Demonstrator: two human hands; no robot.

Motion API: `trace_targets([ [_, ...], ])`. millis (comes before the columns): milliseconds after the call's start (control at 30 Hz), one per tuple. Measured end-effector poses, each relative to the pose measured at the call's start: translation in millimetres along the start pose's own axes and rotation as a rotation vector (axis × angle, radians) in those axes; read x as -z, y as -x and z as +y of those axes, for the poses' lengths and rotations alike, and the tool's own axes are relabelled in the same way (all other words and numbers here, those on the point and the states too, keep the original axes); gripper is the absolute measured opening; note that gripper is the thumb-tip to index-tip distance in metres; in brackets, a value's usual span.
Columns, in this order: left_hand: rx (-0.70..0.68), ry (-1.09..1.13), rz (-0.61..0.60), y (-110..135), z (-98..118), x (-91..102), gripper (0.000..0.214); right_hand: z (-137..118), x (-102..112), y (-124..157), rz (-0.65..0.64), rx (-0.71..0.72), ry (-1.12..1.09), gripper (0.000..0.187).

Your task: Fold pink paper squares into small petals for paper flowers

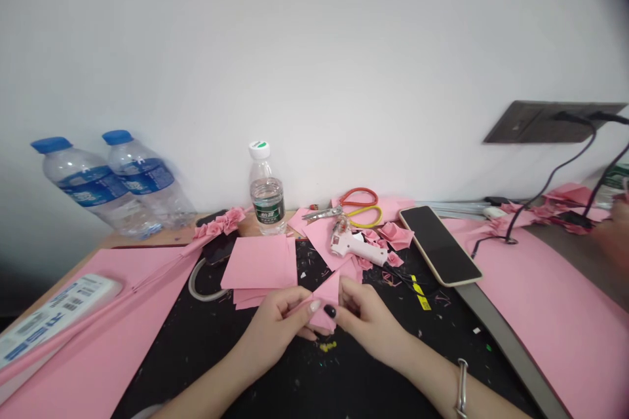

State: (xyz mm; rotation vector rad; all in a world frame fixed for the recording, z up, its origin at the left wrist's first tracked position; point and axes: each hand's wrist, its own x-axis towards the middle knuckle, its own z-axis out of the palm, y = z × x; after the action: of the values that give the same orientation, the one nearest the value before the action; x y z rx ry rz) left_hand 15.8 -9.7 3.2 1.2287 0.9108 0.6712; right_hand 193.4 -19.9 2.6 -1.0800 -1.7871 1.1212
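Note:
Between my two hands is a small piece of folded pink paper (328, 289), with a pointed corner facing up. My left hand (282, 317) pinches its left side, thumb on top. On the right side, my right hand (366, 314) grips the paper between thumb and fingers; its thumbnail is dark. Just beyond my left hand lies a stack of square pink paper sheets (260, 263). A white glue gun (358, 247) rests past my right hand, among folded pink paper flowers (396, 234). Scissors (361, 206) with red and yellow handles lie behind it.
A phone (442, 245) lies at the right, beside a large pink sheet (550, 301). Water bottles (268, 193) stand along the wall. A roll of tape (199, 281) and a long white box (59, 314) are left. Cords run from the wall socket (540, 121). Another person's hand (614, 236) shows far right.

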Motion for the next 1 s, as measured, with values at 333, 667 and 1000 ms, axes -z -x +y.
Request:
trace_targets([
  [333,-0.127,-0.247,0.024,0,1,1.9,0.024,2,0,-1,-0.076,-0.061,-0.095,0.014],
  [667,-0.133,-0.306,0.081,-3,-4,6.6,0.025,-2,2,-2,-0.129,-0.048,-0.057,0.021],
  [1000,-0.13,-0.174,0.156,-7,-3,9.1,0.025,-3,7,0,-0.146,-0.072,-0.232,0.011],
])
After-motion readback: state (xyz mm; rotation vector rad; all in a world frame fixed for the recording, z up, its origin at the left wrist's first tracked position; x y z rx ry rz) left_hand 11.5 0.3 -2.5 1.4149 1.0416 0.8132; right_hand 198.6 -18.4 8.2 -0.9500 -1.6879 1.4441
